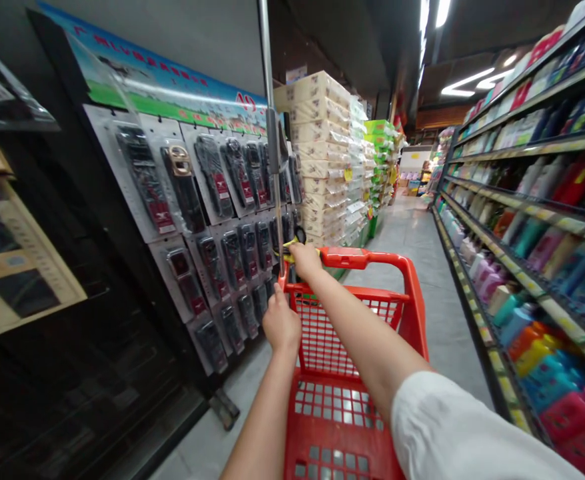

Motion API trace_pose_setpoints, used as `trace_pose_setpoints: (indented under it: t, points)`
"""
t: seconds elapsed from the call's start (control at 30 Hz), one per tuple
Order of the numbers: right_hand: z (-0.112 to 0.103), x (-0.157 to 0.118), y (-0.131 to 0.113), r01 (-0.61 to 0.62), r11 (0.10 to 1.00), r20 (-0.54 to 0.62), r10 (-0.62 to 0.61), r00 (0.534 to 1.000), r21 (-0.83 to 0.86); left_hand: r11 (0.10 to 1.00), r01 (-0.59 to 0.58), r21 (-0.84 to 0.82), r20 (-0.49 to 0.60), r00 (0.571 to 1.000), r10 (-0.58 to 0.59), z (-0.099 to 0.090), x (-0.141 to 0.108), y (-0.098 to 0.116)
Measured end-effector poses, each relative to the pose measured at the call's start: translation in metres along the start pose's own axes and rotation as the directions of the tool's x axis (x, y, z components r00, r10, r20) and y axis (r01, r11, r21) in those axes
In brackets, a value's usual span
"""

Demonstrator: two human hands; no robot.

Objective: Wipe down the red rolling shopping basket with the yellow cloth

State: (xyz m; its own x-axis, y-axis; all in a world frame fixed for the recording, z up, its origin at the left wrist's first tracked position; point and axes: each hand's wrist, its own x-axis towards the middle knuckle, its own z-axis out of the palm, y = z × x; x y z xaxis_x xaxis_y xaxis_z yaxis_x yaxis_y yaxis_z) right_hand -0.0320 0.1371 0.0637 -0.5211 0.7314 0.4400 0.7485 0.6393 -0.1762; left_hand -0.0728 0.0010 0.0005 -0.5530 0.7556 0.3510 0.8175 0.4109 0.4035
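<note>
A red plastic shopping cart (415, 300) stands in front of me, its basket of red lattice showing. My left hand (281, 323) is closed around the cart's left corner, thumb up along the red frame. Just above it, my right hand (306, 260) is closed at the left end of the handle. Its fingers are on a small yellow and black item (300, 234) with a dark loop, whose kind I cannot make out. A metal pole (266, 60) with a grey sleeve rises beside both hands; its lower end is partly hidden.
Packaged belts (182, 193) hang on a display rack to the left, close to the cart. Stacked tissue packs (322, 153) stand beyond it. Shelves of bottles (537, 220) line the right side. A grey tiled aisle (412, 227) runs ahead between them.
</note>
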Motion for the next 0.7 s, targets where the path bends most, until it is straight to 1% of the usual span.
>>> trace_pose_setpoints:
  t: [0.1,0.17,0.23,0.27,0.3,0.33,0.37,0.4,0.43,0.47,0.53,0.6,0.63,0.7]
  points:
    - [0.017,-0.017,-0.012,0.056,0.988,-0.049,-0.049,0.998,0.141,1.000,0.000,0.004,-0.005,1.000,0.000,0.002,0.000,-0.001]
    - [0.019,-0.028,-0.011,0.064,0.968,-0.044,-0.055,0.998,0.241,1.000,0.003,0.003,-0.008,1.000,-0.003,0.003,0.001,-0.001]
    - [0.012,-0.034,-0.007,-0.002,0.954,-0.007,0.005,1.000,0.301,1.000,0.008,-0.009,-0.012,1.000,-0.008,0.004,0.001,0.000]
    - [0.007,-0.036,-0.005,-0.053,0.945,-0.007,0.059,0.998,0.322,1.000,0.010,-0.016,-0.014,1.000,-0.010,0.004,0.001,0.000]
    - [0.001,-0.037,-0.005,-0.098,0.934,-0.043,0.120,0.992,0.344,1.000,0.013,-0.024,-0.014,1.000,-0.013,0.003,0.001,0.000]
    - [-0.003,-0.038,-0.005,-0.123,0.921,-0.119,0.178,0.977,0.370,0.999,0.015,-0.033,-0.014,1.000,-0.015,0.003,0.001,0.001]
    - [-0.007,-0.040,-0.007,-0.117,0.911,-0.214,0.215,0.953,0.394,0.999,0.017,-0.042,-0.012,1.000,-0.017,0.003,0.001,0.001]
    - [-0.009,-0.041,-0.010,-0.081,0.909,-0.299,0.218,0.929,0.410,0.999,0.017,-0.051,-0.010,1.000,-0.018,0.003,0.001,0.001]
    - [-0.010,-0.043,-0.013,-0.029,0.910,-0.350,0.188,0.918,0.413,0.998,0.016,-0.058,-0.006,1.000,-0.017,0.002,0.001,0.001]
    - [-0.010,-0.043,-0.017,0.022,0.913,-0.363,0.140,0.921,0.407,0.998,0.016,-0.062,-0.004,1.000,-0.017,0.002,0.001,0.001]
    - [-0.014,-0.038,-0.023,0.097,0.916,-0.315,0.034,0.948,0.390,0.998,0.018,-0.067,-0.004,1.000,-0.018,0.003,0.001,0.000]
    - [-0.028,-0.023,-0.028,0.122,0.923,-0.294,-0.011,0.956,0.364,0.998,0.020,-0.067,-0.009,1.000,-0.021,0.004,0.001,-0.002]
    - [-0.040,-0.012,-0.030,0.128,0.929,-0.316,-0.013,0.949,0.346,0.997,0.024,-0.067,-0.010,1.000,-0.024,0.004,0.001,-0.003]
    - [-0.070,0.015,-0.034,0.138,0.943,-0.394,-0.008,0.919,0.304,0.997,0.030,-0.074,-0.008,1.000,-0.030,0.005,0.002,-0.004]
